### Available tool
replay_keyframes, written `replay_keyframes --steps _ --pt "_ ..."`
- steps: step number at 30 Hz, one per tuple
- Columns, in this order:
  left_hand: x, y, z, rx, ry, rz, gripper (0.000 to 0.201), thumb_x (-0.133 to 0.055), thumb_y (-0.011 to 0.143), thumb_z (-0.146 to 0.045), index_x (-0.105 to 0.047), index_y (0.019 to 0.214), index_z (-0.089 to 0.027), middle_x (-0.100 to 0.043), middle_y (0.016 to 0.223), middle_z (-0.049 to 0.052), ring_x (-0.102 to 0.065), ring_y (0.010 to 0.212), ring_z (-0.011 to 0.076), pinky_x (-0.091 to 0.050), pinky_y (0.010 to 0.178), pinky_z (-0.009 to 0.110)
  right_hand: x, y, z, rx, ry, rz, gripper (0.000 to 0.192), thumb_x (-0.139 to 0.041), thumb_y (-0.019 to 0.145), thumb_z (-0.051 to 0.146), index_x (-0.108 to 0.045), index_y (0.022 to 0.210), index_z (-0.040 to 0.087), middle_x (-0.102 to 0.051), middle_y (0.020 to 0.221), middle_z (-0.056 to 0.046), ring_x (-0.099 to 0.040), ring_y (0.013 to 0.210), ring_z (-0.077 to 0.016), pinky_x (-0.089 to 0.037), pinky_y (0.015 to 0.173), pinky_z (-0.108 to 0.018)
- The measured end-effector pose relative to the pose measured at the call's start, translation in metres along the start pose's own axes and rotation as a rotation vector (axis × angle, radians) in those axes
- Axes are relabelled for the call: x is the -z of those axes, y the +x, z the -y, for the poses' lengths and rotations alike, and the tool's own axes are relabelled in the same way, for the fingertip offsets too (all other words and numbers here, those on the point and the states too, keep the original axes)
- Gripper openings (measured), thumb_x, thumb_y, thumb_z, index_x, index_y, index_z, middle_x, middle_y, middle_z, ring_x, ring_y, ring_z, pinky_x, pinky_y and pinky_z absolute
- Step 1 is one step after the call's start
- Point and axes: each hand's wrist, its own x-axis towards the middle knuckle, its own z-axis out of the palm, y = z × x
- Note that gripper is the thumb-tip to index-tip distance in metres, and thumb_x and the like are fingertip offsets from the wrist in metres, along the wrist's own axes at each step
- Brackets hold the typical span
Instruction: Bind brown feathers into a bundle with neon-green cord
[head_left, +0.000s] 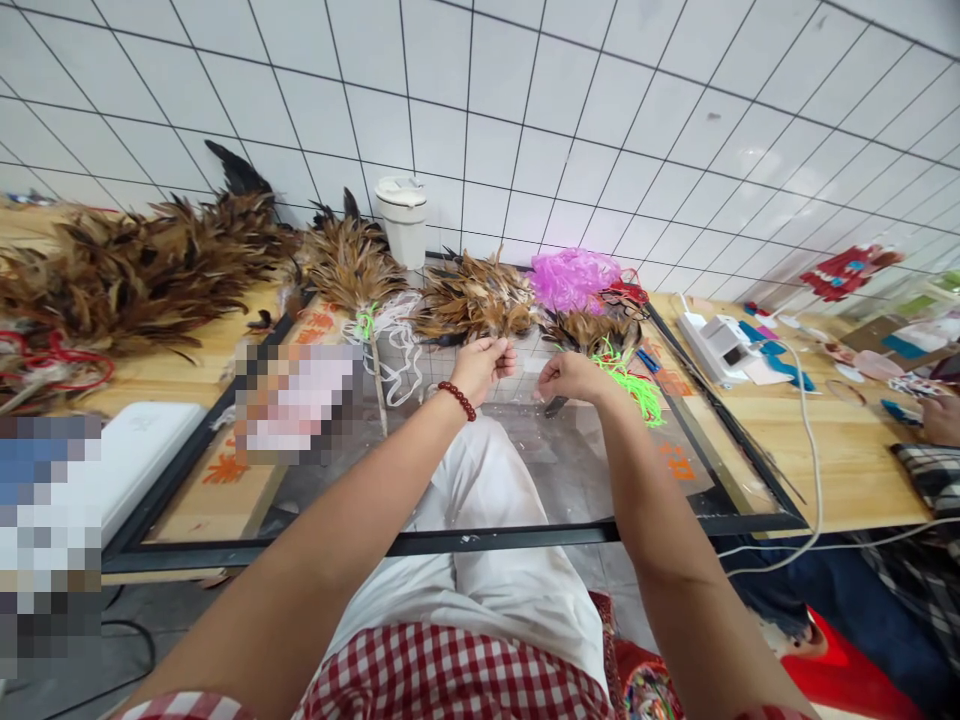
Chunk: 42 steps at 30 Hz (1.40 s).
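Observation:
My left hand (486,374), with a dark red bead bracelet (458,400) at the wrist, is closed with its fingertips together in front of a bunch of brown feathers (476,297). Anything pinched there is too small to make out. To its right my right hand (571,378) is also closed, thumb against curled fingers. A small dark object (555,406) shows just below it; I cannot tell if the hand holds it. Beside the right hand lie bright green strings (637,388) and a smaller feather bunch (589,331). Both hands are over a glass panel in a black frame (480,541).
A feather bunch on a stick (352,262), white string (405,350), a white cup (406,222) and pink plastic (571,278) stand or lie at the back. A large feather pile (142,265) is left; a power strip (716,348) and another person's hand (941,418) are right.

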Motion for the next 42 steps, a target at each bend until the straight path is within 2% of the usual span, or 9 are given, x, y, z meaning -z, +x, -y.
replay_keyframes --steps 5,8,10,16,21,25,28,32,42 --pt "0.001 0.001 0.000 -0.012 -0.021 -0.003 0.013 -0.057 0.086 -0.014 -0.060 0.075 -0.010 -0.061 0.062 0.002 -0.056 0.052 0.0063 -0.047 0.055 0.020 -0.014 0.015 -0.006 0.378 0.051 -0.280 0.026 -0.054 0.071 0.008 -0.074 0.085 0.017 -0.069 0.088 -0.005 -0.061 0.079 -0.0153 -0.046 0.076 -0.026" --pt "0.002 0.001 0.001 -0.029 -0.043 -0.027 0.012 -0.059 0.085 -0.015 -0.060 0.074 -0.010 -0.060 0.062 0.001 -0.055 0.051 0.0062 -0.046 0.054 0.019 -0.012 0.019 -0.016 0.346 0.106 -0.491 0.028 -0.054 0.075 0.012 -0.073 0.095 0.016 -0.068 0.097 -0.008 -0.062 0.086 -0.0167 -0.047 0.079 -0.029" --pt "0.001 0.001 0.001 -0.034 -0.054 -0.040 0.013 -0.060 0.084 -0.015 -0.060 0.073 -0.011 -0.060 0.061 0.001 -0.055 0.051 0.0062 -0.046 0.054 0.019 -0.009 0.017 -0.019 0.264 0.124 -0.451 0.022 -0.059 0.076 0.019 -0.073 0.093 0.015 -0.070 0.093 -0.007 -0.062 0.082 -0.0165 -0.047 0.076 -0.028" --pt "0.001 0.002 0.001 -0.039 -0.061 -0.043 0.016 -0.054 0.088 -0.014 -0.059 0.073 -0.010 -0.059 0.060 0.001 -0.055 0.050 0.0064 -0.045 0.054 0.020 -0.005 0.007 -0.013 0.185 0.002 -0.045 0.010 -0.066 0.070 0.020 -0.072 0.076 0.015 -0.069 0.071 -0.003 -0.057 0.065 -0.0135 -0.041 0.064 -0.024" --pt "0.000 0.001 0.003 -0.052 -0.065 -0.050 0.014 -0.056 0.086 -0.014 -0.059 0.073 -0.010 -0.059 0.061 0.001 -0.055 0.052 0.0065 -0.046 0.055 0.020 -0.025 0.027 -0.008 0.301 0.008 -0.250 0.007 -0.058 0.073 0.016 -0.061 0.066 0.017 -0.062 0.073 -0.004 -0.051 0.070 -0.0146 -0.038 0.069 -0.026" --pt "0.001 0.005 0.004 -0.121 -0.081 -0.107 0.012 -0.060 0.084 -0.018 -0.059 0.074 -0.011 -0.059 0.061 -0.001 -0.054 0.052 0.0057 -0.045 0.056 0.020 -0.042 0.063 0.001 0.259 0.665 -0.489 0.018 -0.052 0.080 0.033 -0.048 0.069 0.020 -0.049 0.065 0.002 -0.043 0.063 -0.0116 -0.038 0.064 -0.024" --pt "0.005 0.011 0.002 -0.183 -0.085 -0.183 0.013 -0.061 0.083 -0.020 -0.058 0.074 -0.011 -0.058 0.060 -0.002 -0.053 0.051 0.0053 -0.044 0.055 0.020 -0.045 0.088 0.013 0.269 1.119 -0.446 0.032 -0.057 0.078 0.048 -0.042 0.067 0.021 -0.043 0.062 0.004 -0.039 0.058 -0.0100 -0.036 0.057 -0.022" --pt "0.013 0.019 -0.003 -0.229 -0.110 -0.235 0.012 -0.063 0.081 -0.019 -0.059 0.074 -0.011 -0.060 0.061 -0.001 -0.055 0.053 0.0056 -0.046 0.058 0.020 -0.045 0.103 0.023 0.308 1.388 -0.332 0.039 -0.067 0.070 0.049 -0.039 0.067 0.022 -0.042 0.063 0.004 -0.040 0.058 -0.0098 -0.037 0.056 -0.022" --pt "0.012 0.015 -0.005 -0.121 -0.028 -0.142 0.011 -0.065 0.079 -0.015 -0.062 0.071 -0.010 -0.067 0.067 0.005 -0.065 0.062 0.0105 -0.055 0.073 0.028 -0.054 0.092 0.027 0.415 1.305 -0.274 0.033 -0.073 0.065 0.046 -0.054 0.071 0.020 -0.054 0.078 0.001 -0.044 0.068 -0.0104 -0.041 0.070 -0.024"
